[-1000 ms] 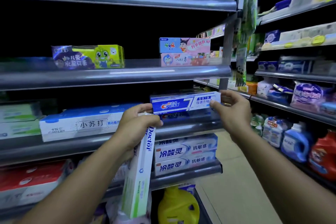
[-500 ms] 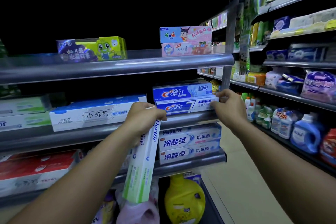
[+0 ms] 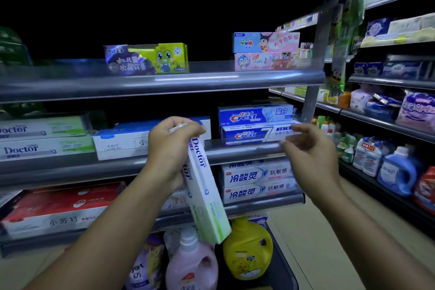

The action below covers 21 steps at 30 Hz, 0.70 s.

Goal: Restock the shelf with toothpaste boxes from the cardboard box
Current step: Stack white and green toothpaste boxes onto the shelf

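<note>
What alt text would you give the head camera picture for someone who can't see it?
A person's left hand grips a white-and-green Doctor toothpaste box pointing downward before store shelves; the right hand hovers open near two stacked Crest boxes.

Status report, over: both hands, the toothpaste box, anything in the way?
Left hand grips Doctor toothpaste box, hanging down. Right hand empty, close to stacked Crest boxes. Nothing blocks the shelf front.
</note>
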Motion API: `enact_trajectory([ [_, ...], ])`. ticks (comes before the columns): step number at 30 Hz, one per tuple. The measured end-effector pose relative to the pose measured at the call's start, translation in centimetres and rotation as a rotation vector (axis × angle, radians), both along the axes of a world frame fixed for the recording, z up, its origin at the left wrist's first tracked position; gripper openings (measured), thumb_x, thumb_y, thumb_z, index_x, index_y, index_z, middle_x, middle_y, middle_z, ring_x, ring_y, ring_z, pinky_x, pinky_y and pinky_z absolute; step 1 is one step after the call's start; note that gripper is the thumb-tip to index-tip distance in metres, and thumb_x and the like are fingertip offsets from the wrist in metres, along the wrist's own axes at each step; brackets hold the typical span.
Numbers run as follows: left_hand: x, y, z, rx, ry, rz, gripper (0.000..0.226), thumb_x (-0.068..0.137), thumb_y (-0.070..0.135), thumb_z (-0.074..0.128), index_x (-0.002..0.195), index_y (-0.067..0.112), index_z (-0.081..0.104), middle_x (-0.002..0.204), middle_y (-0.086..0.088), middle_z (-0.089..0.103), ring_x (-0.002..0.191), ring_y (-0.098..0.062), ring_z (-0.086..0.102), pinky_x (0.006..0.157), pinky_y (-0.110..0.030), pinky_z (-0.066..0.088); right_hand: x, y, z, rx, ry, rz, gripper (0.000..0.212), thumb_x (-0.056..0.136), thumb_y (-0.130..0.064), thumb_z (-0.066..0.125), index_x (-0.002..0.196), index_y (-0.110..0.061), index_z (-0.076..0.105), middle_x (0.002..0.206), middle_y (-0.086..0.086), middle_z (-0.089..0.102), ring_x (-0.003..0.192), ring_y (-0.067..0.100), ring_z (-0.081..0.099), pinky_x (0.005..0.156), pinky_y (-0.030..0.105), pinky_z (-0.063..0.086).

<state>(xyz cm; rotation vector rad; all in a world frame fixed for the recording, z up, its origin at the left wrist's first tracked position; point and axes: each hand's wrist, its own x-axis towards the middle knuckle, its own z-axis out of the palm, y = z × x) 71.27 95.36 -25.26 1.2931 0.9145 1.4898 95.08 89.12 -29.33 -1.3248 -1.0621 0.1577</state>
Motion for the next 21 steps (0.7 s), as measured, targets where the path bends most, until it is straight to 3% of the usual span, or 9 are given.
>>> enact_trajectory([
  [3,-2.3,0.0,0.7,-0.118,-0.137,-0.039,0.019,0.073,0.013,0.079,0.07,0.02,0.061,0.052,0.003,0.047,0.043,-0.012,0.046,0.047,-0.024,0.041,-5.9,-2.6,-1.1,-0.078,-0.006,0.282,0.024,0.083,-0.04,0.078,0.103,-0.03,0.072,0.092,-0.007,0.074,0.087,0.012,0.07,0.073,0.024,0.057],
  [6,-5.0,0.3,1.2,-0.186,-0.289,-0.041,0.02,0.079,0.011,0.079,0.078,0.016,0.06,0.052,0.002,0.047,0.043,-0.014,0.048,0.049,-0.026,0.045,-11.3,-4.1,-2.0,-0.258,-0.078,0.556,0.057,0.066,-0.06,0.079,0.117,-0.039,0.066,0.108,-0.014,0.071,0.095,0.006,0.067,0.076,0.019,0.054],
  [9,-8.4,0.6,1.5,-0.197,-0.414,-0.063,0.026,0.079,0.023,0.085,0.083,0.018,0.059,0.057,0.003,0.047,0.053,-0.018,0.052,0.066,-0.038,0.05,-15.0,-3.7,-2.6,-0.285,-0.163,0.548,0.058,0.067,-0.035,0.091,0.117,-0.037,0.062,0.107,-0.014,0.068,0.097,0.005,0.066,0.076,0.027,0.057],
  [12,-13.2,0.4,1.2,-0.181,-0.458,-0.152,0.021,0.084,0.034,0.072,0.084,0.023,0.055,0.063,0.002,0.047,0.062,-0.02,0.056,0.076,-0.042,0.047,-17.9,-2.6,-2.5,-0.179,0.022,0.48,0.049,0.069,0.0,0.09,0.105,-0.022,0.065,0.096,-0.005,0.075,0.085,0.013,0.073,0.066,0.025,0.058],
  [14,-16.4,-0.1,0.6,-0.14,-0.42,-0.193,0.009,0.087,0.029,0.055,0.083,0.021,0.056,0.066,-0.001,0.056,0.063,-0.017,0.062,0.072,-0.039,0.049,-19.6,-2.2,-1.9,-0.128,0.182,0.467,0.053,0.065,0.001,0.09,0.106,-0.015,0.061,0.093,0.007,0.078,0.081,0.025,0.075,0.065,0.03,0.059],
  [17,-21.5,-0.4,-0.9,-0.087,-0.258,-0.089,0.021,0.092,0.008,0.045,0.084,0.016,0.063,0.077,-0.005,0.066,0.076,-0.017,0.063,0.073,-0.034,0.054,-22.8,-1.5,-0.5,-0.086,0.303,0.452,0.067,0.055,-0.02,0.091,0.112,-0.012,0.056,0.091,0.012,0.078,0.079,0.029,0.076,0.069,0.04,0.058],
  [21,-27.8,-0.6,-2.0,-0.028,-0.03,-0.005,0.029,0.098,0.01,0.058,0.089,0.028,0.078,0.099,0.001,0.079,0.095,-0.018,0.071,0.081,-0.032,0.052,-27.5,-0.2,0.9,-0.032,0.371,0.491,0.059,0.061,-0.011,0.088,0.112,-0.007,0.06,0.091,0.01,0.079,0.085,0.026,0.078,0.069,0.027,0.06],
])
